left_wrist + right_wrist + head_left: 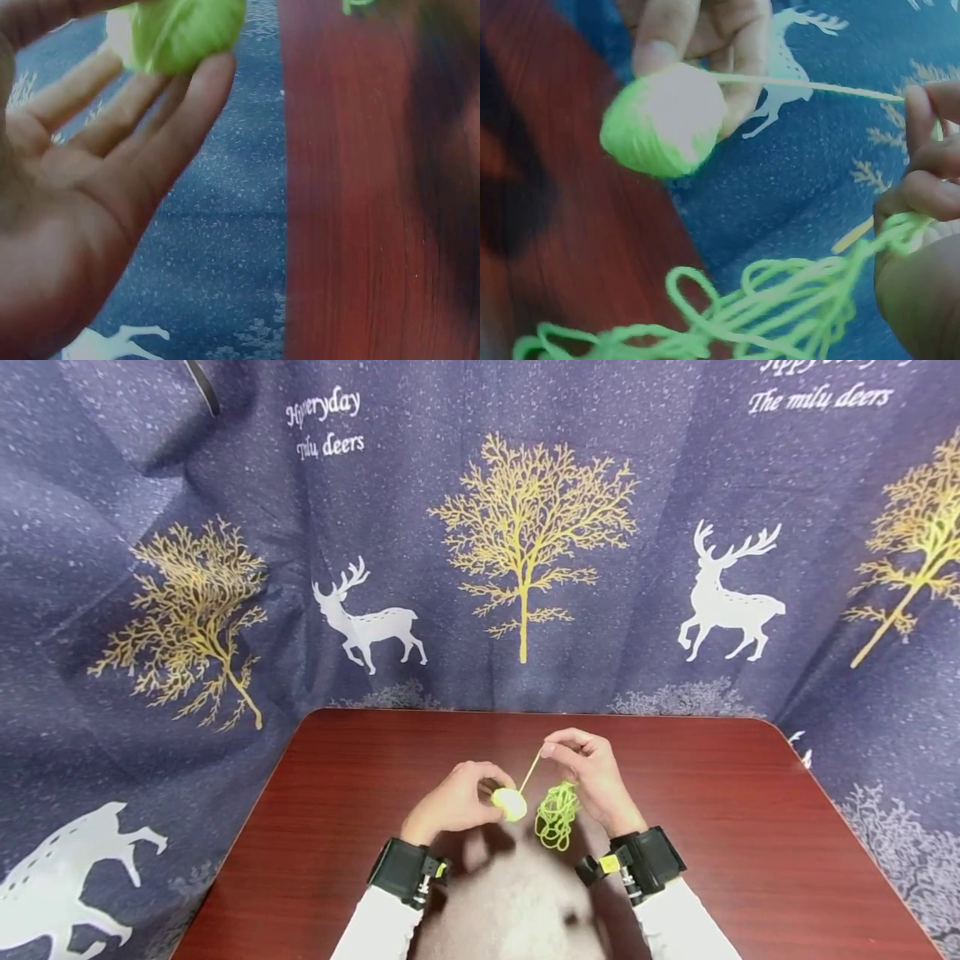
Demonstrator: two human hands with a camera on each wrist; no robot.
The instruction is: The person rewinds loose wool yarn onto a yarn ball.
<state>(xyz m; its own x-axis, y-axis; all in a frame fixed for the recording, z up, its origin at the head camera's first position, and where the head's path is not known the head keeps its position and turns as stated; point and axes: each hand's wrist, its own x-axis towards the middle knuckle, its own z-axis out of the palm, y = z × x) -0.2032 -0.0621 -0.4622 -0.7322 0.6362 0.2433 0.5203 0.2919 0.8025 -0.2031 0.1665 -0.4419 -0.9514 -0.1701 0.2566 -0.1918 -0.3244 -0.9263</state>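
My left hand (461,797) holds a small ball of bright yellow-green yarn (510,804) between thumb and fingers, over the middle of the table. In the right wrist view the wound ball (664,124) looks egg-shaped, its strands wrapped closely. From it a taut strand (817,88) runs to my right hand (592,777), where thumb and forefinger pinch it. A loose, looped bundle of the same yarn (557,816) hangs from the right hand's curled lower fingers. The left wrist view shows the left fingers (202,97) supporting the ball from one side.
The dark red wooden table (345,760) lies beneath both hands. Behind it hangs a blue curtain (465,410) printed with white deer and yellow trees. Each wrist carries a black strapped camera, the left device (401,868) and the right device (645,864).
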